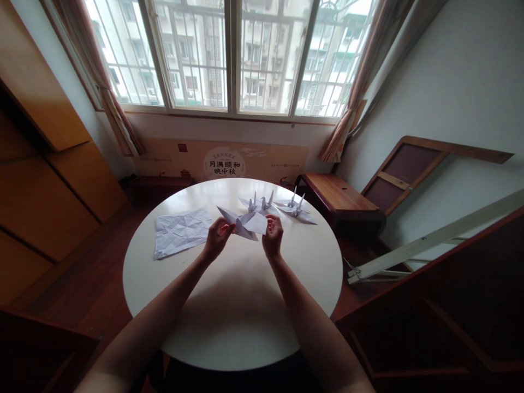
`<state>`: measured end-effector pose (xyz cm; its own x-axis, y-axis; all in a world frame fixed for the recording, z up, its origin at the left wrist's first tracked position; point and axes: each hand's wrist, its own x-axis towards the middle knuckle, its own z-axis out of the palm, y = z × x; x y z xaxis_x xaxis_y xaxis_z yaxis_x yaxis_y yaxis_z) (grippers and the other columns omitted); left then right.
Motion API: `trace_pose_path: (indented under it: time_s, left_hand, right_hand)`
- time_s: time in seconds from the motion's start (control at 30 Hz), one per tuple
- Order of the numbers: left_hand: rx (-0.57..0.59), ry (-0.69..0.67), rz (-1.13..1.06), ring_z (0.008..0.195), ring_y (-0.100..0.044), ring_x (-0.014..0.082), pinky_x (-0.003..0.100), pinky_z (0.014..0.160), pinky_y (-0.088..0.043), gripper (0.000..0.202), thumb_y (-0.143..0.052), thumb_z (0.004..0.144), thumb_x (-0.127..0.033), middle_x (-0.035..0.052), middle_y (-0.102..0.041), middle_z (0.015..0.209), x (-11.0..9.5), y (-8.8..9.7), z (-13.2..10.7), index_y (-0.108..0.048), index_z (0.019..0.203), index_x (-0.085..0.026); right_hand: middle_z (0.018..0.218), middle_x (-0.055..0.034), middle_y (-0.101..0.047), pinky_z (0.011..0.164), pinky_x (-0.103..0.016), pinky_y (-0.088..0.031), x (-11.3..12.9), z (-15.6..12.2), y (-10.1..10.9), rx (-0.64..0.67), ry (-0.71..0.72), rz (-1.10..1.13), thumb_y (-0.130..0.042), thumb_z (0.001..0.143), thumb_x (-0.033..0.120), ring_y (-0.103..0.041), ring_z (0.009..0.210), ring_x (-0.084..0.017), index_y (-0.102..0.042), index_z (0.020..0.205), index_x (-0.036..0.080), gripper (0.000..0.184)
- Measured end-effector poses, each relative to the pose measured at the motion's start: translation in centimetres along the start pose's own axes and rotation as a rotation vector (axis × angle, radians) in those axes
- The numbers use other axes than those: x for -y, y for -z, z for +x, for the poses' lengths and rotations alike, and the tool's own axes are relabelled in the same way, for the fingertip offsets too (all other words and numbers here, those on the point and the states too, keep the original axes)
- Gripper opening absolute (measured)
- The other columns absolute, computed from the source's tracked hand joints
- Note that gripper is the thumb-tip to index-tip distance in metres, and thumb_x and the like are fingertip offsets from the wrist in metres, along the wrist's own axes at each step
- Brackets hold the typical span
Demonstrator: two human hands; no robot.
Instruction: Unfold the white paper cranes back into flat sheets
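Observation:
Above the middle of a round white table, both my hands hold a partly folded white paper crane. My left hand pinches its left side and my right hand pinches its right side, fingers closed on the paper. Two finished paper cranes stand beyond it: one just behind my hands, the other further right. A creased, unfolded white sheet lies flat to the left of my left hand.
A low wooden bench stands right of the table, with a framed wooden panel leaning on the wall. Wooden cabinets line the left. A printed cardboard box sits under the window. A pale slat lies at the right.

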<state>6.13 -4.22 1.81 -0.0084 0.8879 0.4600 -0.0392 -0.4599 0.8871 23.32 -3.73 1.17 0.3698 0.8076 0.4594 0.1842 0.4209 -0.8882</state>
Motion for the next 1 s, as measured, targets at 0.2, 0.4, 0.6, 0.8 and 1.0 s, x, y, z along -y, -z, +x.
trace_pose_path:
  time_s: [0.2,0.4,0.6,0.8,1.0]
  left_hand:
    - [-0.062,0.087,-0.132,0.073,-0.063,0.0176,0.033,0.070,-0.052,0.031,-0.070,0.075,-0.044,0.0010,-0.062,0.072,0.5,0.0,0.3,-0.055,0.081,-0.018]
    - [-0.027,0.250,-0.374,0.080,-0.062,0.0181,0.033,0.082,-0.048,0.020,-0.070,0.066,-0.025,0.0009,-0.065,0.077,0.8,-0.1,0.2,-0.060,0.081,-0.017]
    - [0.093,0.280,-0.516,0.081,-0.060,0.0149,0.031,0.089,-0.043,0.014,-0.064,0.064,-0.013,-0.0026,-0.062,0.073,0.1,0.1,-0.1,-0.055,0.073,-0.017]
    - [0.101,0.424,-0.673,0.074,-0.063,0.0165,0.039,0.093,-0.043,0.010,-0.068,0.065,-0.015,-0.0030,-0.063,0.064,-0.3,0.2,0.2,-0.059,0.066,-0.017]
    - [0.288,0.606,-0.774,0.086,-0.067,0.0222,0.039,0.093,-0.043,0.016,-0.063,0.076,-0.024,0.0053,-0.073,0.083,0.0,0.8,0.4,-0.070,0.086,-0.014]
  right_hand:
    - [0.090,-0.0050,-0.061,0.069,-0.029,-0.047,-0.9,0.5,-0.3,-0.040,-0.060,0.270,-0.052,0.081,0.035,-0.059,0.083,-0.018,-0.054,0.093,0.019,0.020]
    - [0.074,0.0025,-0.061,0.049,-0.022,-0.039,0.5,0.0,-0.3,0.129,-0.245,0.542,-0.064,0.074,0.035,-0.052,0.055,-0.011,-0.051,0.096,0.022,0.028]
    - [0.068,0.0054,-0.057,0.046,-0.022,-0.038,0.1,-0.3,-0.2,0.213,-0.270,0.674,-0.066,0.068,0.031,-0.052,0.052,-0.012,-0.045,0.099,0.025,0.038]
    - [0.078,0.0039,-0.053,0.052,-0.023,-0.040,-0.4,-0.2,-0.3,0.172,-0.170,0.659,-0.061,0.072,0.034,-0.052,0.061,-0.012,-0.043,0.097,0.025,0.032]
    - [0.076,0.0047,-0.052,0.054,-0.022,-0.040,-0.2,-0.3,-0.4,0.133,-0.222,0.695,-0.062,0.073,0.032,-0.050,0.063,-0.011,-0.044,0.096,0.024,0.030]
